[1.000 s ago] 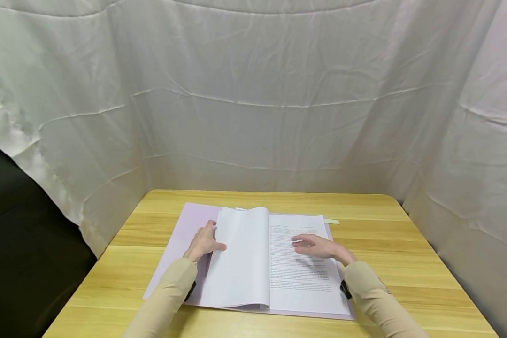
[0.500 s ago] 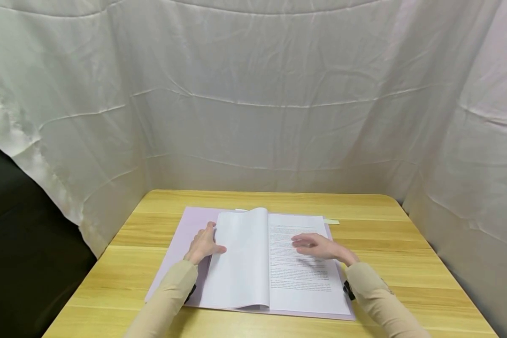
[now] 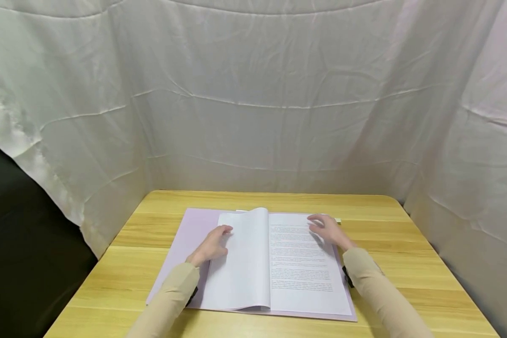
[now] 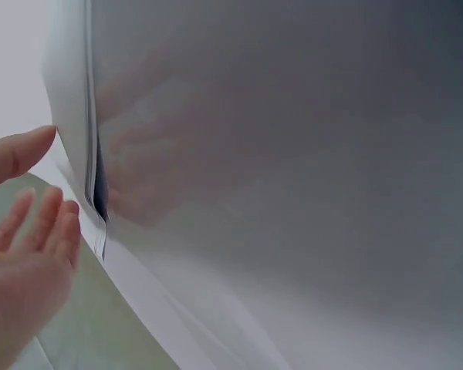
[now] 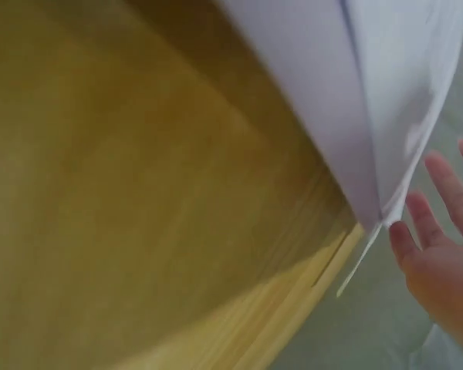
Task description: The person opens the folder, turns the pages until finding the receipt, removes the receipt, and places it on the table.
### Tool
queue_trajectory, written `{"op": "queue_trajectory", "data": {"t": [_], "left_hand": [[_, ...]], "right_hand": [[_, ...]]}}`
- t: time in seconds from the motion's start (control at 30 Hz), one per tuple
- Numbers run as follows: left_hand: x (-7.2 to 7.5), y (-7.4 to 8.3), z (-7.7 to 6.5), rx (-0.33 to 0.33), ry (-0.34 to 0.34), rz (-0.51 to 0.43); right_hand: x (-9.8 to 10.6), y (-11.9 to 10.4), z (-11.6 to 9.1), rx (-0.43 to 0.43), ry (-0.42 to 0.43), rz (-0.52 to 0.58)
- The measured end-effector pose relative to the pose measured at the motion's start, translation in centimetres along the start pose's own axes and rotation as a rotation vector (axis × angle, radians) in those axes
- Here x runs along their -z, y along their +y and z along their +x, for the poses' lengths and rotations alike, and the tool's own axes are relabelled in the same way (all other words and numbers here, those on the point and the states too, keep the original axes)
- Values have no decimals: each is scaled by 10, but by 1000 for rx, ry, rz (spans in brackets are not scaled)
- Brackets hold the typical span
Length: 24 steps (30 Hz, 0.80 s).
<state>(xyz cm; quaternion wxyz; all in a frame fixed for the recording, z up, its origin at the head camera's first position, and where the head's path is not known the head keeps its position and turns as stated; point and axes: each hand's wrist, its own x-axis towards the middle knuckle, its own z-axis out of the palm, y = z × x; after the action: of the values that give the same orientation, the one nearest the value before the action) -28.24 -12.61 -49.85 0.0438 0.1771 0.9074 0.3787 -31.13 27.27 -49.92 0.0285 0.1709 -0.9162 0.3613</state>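
A lavender folder [image 3: 193, 225] lies open on the wooden table, with a stack of white sheets inside. The turned sheets [image 3: 241, 265] curve over to the left, blank side up; a printed page [image 3: 300, 277] shows on the right. Over the left edge of the turned sheets is my left hand [image 3: 211, 245], thumb and fingers spread apart. In the left wrist view that hand [image 4: 35, 254] shows nothing between its fingers. My right hand [image 3: 328, 231] hovers at the printed page's upper right, fingers loosely bent. The right wrist view shows its fingers [image 5: 451, 187] near the page corner.
A pale tab [image 3: 338, 220] sticks out past the folder's right side. The wooden table [image 3: 405, 263] has rounded far corners. Grey-white cloth [image 3: 253, 131] hangs behind and at both sides, with a dark panel [image 3: 21, 244] at the left.
My right hand has moved away from me and a little right, from mid-page to the page's upper right. The left hand has shifted slightly right over the turned sheets.
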Motion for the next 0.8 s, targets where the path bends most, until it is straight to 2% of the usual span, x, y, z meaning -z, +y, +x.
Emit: {"op": "queue_trajectory", "data": {"t": [0.13, 0.23, 0.3, 0.53, 0.67, 0.8], "left_hand": [[-3, -1, 1, -106, -64, 8], [-4, -1, 1, -139, -96, 28], [-5, 0, 2, -129, -108, 22], [-8, 5, 2, -12, -101, -54], [-8, 7, 2, 6, -94, -61], [-7, 7, 1, 5, -99, -61]], "right_hand": [[0, 6, 8, -87, -2, 4], [1, 10, 13, -128, -7, -24], [2, 11, 14, -136, -10, -56], [4, 14, 18, -141, 27, -81], [3, 17, 21, -133, 78, -89], [2, 19, 24, -174, 118, -80]]}}
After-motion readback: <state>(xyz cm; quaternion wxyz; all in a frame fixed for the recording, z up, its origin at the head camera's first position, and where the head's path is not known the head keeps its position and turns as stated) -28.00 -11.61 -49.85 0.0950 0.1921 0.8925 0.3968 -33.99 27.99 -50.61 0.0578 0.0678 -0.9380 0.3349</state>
